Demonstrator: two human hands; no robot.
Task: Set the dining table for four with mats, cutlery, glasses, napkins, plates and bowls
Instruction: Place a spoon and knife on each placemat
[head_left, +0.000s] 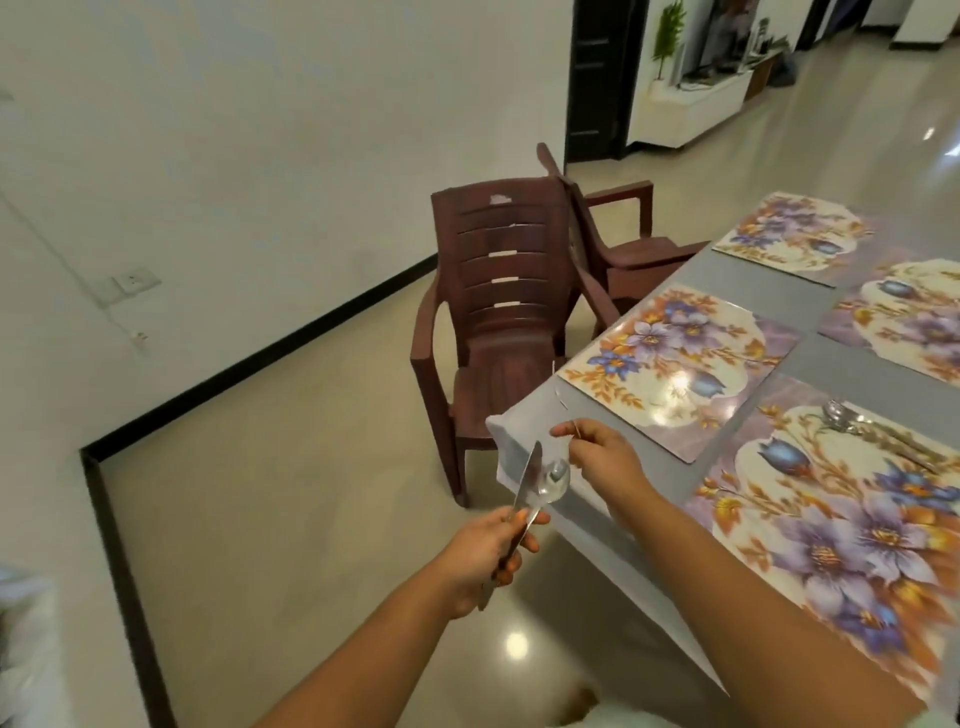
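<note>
Left hand (483, 556) grips a knife (527, 480) and spoon (553, 486); right hand (597, 457) pinches something thin. Lay them straight on the mat (680, 364) just beyond.

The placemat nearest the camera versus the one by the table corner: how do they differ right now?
The nearest placemat has cutlery lying on its far end; the corner placemat has none. The nearest one runs off the frame's edge; the corner one shows whole, with the right hand beside it. Both share the same purple and orange floral print.
</note>
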